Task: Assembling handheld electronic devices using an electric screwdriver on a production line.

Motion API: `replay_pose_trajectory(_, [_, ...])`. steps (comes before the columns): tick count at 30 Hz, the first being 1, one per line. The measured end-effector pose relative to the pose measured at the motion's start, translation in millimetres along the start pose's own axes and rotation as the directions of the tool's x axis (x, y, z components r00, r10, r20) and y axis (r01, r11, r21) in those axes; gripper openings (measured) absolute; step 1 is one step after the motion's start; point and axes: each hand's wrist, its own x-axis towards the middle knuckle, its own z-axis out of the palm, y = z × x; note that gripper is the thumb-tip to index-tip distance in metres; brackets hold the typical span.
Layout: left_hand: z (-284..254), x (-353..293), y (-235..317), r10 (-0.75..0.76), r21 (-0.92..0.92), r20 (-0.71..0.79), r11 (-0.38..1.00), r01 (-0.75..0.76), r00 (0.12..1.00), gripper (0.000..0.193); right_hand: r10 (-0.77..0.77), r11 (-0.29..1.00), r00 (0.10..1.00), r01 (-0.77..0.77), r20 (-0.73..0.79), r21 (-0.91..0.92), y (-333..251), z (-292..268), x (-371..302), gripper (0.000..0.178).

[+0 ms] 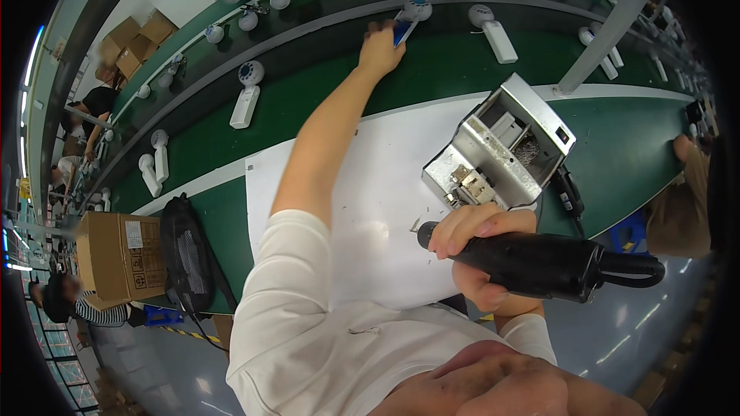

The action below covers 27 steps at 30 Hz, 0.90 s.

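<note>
My right hand (484, 250) is wrapped around a black electric screwdriver (532, 262), held above the near side of the work surface with its narrow end to the left. My left arm stretches far forward to the green conveyor belt (324, 81). There my left hand (381, 50) has its fingers closed on the body of a white device with a round, dark-dotted head (418, 8); a blue patch shows beside the fingers. Right of centre, a silver metal screw feeder (501, 146) holds small screws and stands close beyond my right hand.
Similar white devices (245, 100) lie along the belt, another (497, 37) to the right. A white sheet (370, 185) covers the bench. A second black tool (569, 199) lies beside the feeder. At left are a black bag (187, 250) and cardboard box (116, 254). A metal post (609, 27) rises at right.
</note>
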Motion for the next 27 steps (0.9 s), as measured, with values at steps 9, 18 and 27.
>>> replay_pose_trajectory(9, [-75.9,-71.3,27.6,-0.2,-0.253,0.418,0.911,0.325,0.886,0.069,0.056,0.997,0.998,-0.057,0.017,0.053,-15.2,5.3,-1.4,0.063])
replay_pose_trajectory(18, [-100.5,-133.9,45.5,-0.03,-0.452,-0.207,0.889,-0.069,0.978,0.062,0.008,0.998,0.998,-0.013,0.069,0.066,-5.8,8.5,-4.9,0.061])
replay_pose_trajectory(27, [-90.8,-97.0,-50.8,-0.391,-0.228,-0.039,0.9,0.373,0.92,0.057,0.052,0.997,0.999,-0.051,-0.014,0.05,-3.6,18.8,-5.6,0.06])
